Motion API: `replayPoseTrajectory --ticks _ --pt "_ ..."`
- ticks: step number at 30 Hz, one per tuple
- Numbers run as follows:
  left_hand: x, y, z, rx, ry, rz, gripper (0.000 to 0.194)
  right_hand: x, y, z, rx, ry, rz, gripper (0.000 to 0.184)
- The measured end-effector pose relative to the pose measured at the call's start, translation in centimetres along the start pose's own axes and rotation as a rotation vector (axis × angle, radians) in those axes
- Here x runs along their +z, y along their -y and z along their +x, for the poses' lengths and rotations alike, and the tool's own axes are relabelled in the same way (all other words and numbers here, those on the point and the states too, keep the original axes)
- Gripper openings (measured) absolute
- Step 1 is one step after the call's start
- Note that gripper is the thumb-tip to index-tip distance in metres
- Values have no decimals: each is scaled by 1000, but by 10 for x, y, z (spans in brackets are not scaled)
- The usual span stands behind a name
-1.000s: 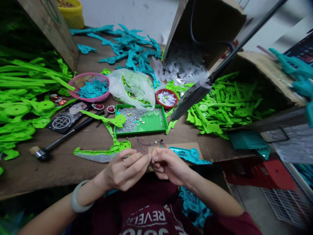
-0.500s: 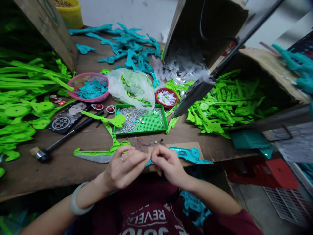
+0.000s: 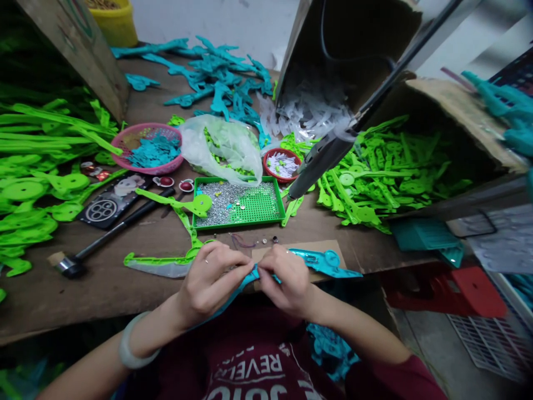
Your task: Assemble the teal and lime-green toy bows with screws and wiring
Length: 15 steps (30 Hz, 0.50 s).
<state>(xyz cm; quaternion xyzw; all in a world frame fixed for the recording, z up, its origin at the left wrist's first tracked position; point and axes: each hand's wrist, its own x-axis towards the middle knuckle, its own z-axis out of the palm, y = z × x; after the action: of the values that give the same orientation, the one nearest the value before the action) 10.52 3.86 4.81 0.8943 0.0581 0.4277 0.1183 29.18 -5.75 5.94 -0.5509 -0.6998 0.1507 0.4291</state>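
A long blue plastic part (image 3: 239, 289) runs from beneath my left hand (image 3: 214, 278) up to the gap between both hands. My left hand is closed, thumb and fingers pinched at this part. My right hand (image 3: 287, 278) is also closed, its curled fingertips meeting the part from the other side; any small piece between the fingertips is hidden. A wider blue piece (image 3: 320, 260) shows beyond my right hand on a cardboard sheet (image 3: 339, 250); whether it joins the held part, I cannot tell. Left of my hands lies a green plastic part with a clear strip (image 3: 162, 266).
Behind my hands are thin wires (image 3: 241, 241) and a green tray (image 3: 239, 225) of small metal pieces. A hammer (image 3: 112, 236) lies left. A hanging electric screwdriver (image 3: 320, 161) slants over the table. Green parts (image 3: 370, 183) spill from a box at right.
My hands have shifted slightly and the fingertips have parted a little. More of the blue part now shows below my left hand. The view has moved slightly.
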Motion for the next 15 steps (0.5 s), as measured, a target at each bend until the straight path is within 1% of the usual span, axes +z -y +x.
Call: replayPoseTrajectory --ticks 1,2,3,4,5,6,7,8,9,11,12,13,14,15 --pt "-1 0 0 57 5 39 20 -1 4 1 159 89 170 13" --pt "-2 0 0 118 8 83 21 -2 8 2 285 183 320 16" --pt "-3 0 -1 164 10 123 22 -3 11 3 370 255 436 17" --pt "-4 0 -1 184 13 148 23 -3 13 3 416 291 505 15" --pt "-4 0 -2 176 14 155 22 -4 14 2 428 274 525 12" --pt "-4 0 -3 144 17 144 22 -3 12 0 412 215 495 8" --pt "-4 0 -4 102 21 120 21 -3 10 -1 339 125 392 10" --pt "-3 0 -4 60 18 92 20 -2 5 -4 207 32 217 18" --pt "-1 0 -5 30 8 67 20 -1 1 -6 40 -36 16 25" --pt "1 1 -6 0 -10 32 20 1 -9 -9 -293 -99 -330 28" --pt "2 0 -7 -7 -12 20 20 2 -13 -11 -411 -107 -435 26" --pt "2 0 -8 -9 -10 12 20 4 -14 -12 -480 -111 -478 24" --pt "1 -1 -9 -7 -1 9 21 5 -14 -13 -481 -113 -456 19" --pt "0 -2 -10 0 13 14 21 6 -12 -14 -406 -102 -366 12"
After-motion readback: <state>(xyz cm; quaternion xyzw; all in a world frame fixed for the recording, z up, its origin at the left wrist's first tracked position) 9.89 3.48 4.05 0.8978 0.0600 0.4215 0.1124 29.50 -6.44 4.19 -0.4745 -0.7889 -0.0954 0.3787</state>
